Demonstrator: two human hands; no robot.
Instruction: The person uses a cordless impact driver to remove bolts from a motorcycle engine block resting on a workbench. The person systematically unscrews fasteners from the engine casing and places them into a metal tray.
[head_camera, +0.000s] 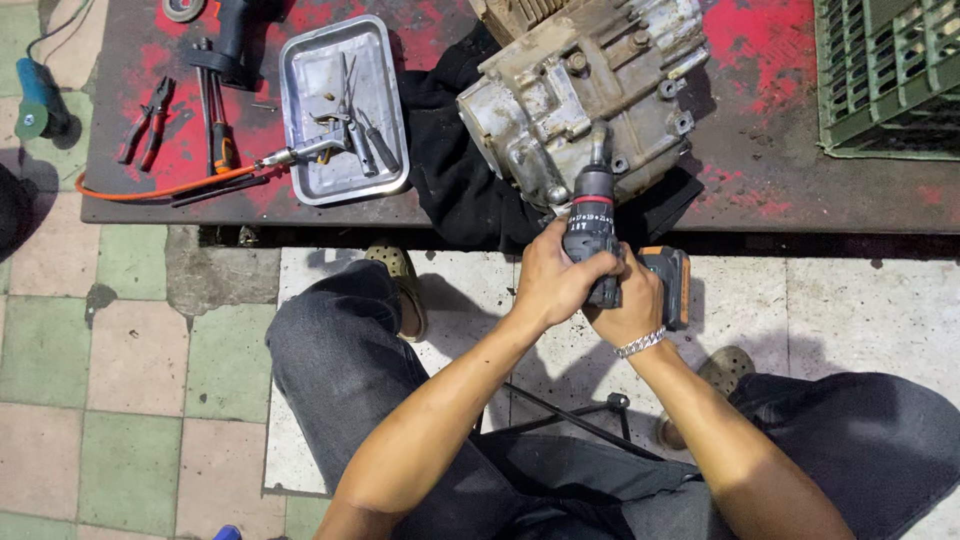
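Far left, on the tiled floor: a teal-bodied angle grinder (33, 100), lying beside the low, rust-red metal workbench (760, 170). On the bench's left part: red-handled pliers (146, 120), then two long screwdrivers with black-and-orange grips (212, 120) lying side by side. An orange hose (160, 188) runs along the bench edge toward a rectangular, shallow steel tray (300, 110), which holds several small metal tools.

Centre: a black cloth (450, 170) is spread over the bench edge. On it rests a grimy grey cast-metal engine casing (580, 90), tilted, with bolts visible along its flanges.

The black-and-red cordless drill with orange battery pack (597, 225) points up at the casing; its tip meets the casing's lower edge. Left hand (552, 280) is wrapped around the drill body, fingers closed tight on it. Right hand (628, 305) grips the handle from behind, fingers clamped; a silver chain bracelet (640, 343) sits at that wrist.

Person is seated, knees apart, in dark grey trousers (340, 350).

Far right, on the bench corner: a green plastic slatted crate (890, 75).
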